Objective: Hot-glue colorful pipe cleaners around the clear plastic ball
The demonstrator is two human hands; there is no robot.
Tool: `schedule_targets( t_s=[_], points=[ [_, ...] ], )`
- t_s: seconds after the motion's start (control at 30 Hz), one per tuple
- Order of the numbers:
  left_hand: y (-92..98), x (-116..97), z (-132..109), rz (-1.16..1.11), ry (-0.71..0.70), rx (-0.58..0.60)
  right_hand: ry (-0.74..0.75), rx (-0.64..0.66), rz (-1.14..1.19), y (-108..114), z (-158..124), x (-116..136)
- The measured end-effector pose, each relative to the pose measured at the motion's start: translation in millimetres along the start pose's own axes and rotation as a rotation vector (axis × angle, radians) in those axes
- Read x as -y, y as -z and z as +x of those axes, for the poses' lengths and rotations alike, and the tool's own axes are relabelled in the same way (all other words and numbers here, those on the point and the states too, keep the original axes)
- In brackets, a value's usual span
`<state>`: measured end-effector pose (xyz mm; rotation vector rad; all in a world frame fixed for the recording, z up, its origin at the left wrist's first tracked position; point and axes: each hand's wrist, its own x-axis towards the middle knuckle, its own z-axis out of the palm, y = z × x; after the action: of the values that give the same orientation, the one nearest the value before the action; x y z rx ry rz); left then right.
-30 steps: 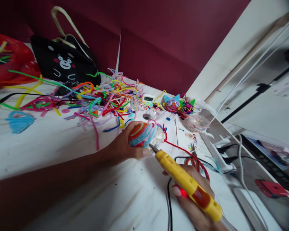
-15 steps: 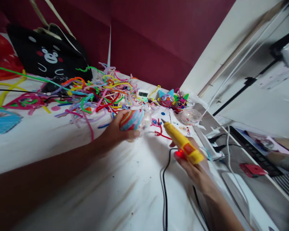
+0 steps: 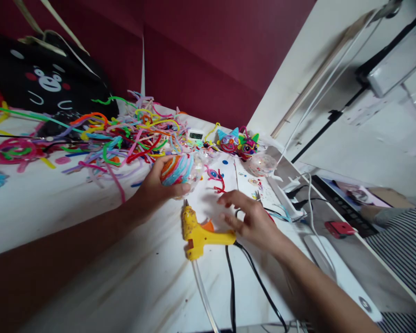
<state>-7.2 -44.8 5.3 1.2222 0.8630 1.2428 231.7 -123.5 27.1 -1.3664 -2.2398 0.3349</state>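
My left hand [image 3: 156,187] is closed round a clear ball wrapped in striped pipe cleaners [image 3: 178,169], held just above the white table [image 3: 72,217]. A yellow glue gun [image 3: 198,232] lies on its side on the table below the ball, its black cord [image 3: 233,286] running toward me. My right hand [image 3: 251,217] hovers over the gun's handle end with its fingers spread and nothing in them. A red pipe cleaner [image 3: 219,184] lies just beyond the fingers.
A tangle of coloured pipe cleaners [image 3: 125,136] covers the back of the table, before a black bear bag [image 3: 45,85]. Two pipe-cleaner cat heads [image 3: 237,143], a small digital clock [image 3: 196,135] and a clear ball [image 3: 262,164] sit at the back right. A power strip [image 3: 291,203] lies along the right edge.
My right hand has laid the glue gun down on the table and let go of it. The left hand still holds the ball, shifted slightly left.
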Motion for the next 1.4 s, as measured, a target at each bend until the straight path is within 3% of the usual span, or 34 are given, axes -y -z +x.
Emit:
schedule_targets(
  t_s=[0.1,0.3,0.5,0.63,0.83,0.93,1.07,1.27,1.4],
  points=[
    [-1.1,-0.5,-2.4,0.017,0.019,0.043,-0.051,-0.066,-0.097,1.1,20.0,-25.1],
    [-2.9,-3.7,-7.5,0.043,0.050,0.113,-0.032,-0.041,-0.177,-23.4,52.9,-60.4],
    [-1.8,-3.0,-5.0,0.047,0.090,0.154,0.034,-0.081,-0.138,-10.2,56.9,-63.1],
    [-0.3,-1.3,-3.5,0.045,0.087,0.163,0.070,-0.008,-0.119,0.3,57.1,-66.3],
    [0.2,-1.5,-3.5,0.030,0.078,0.144,0.080,0.065,-0.069,-14.7,66.9,-73.2],
    [0.7,-0.9,-2.7,0.036,0.083,0.145,0.074,0.010,0.007,-16.1,71.6,-70.3],
    [2.8,2.2,-0.7,0.062,0.093,0.178,0.015,-0.128,0.183,-2.4,71.3,-57.2],
    [2.5,0.8,-3.3,0.100,0.086,0.213,-0.022,-0.193,0.410,19.7,58.3,-17.3],
    [0.4,-2.7,-5.9,0.128,0.075,0.260,0.070,-0.202,0.395,22.2,47.5,7.9]
  ],
)
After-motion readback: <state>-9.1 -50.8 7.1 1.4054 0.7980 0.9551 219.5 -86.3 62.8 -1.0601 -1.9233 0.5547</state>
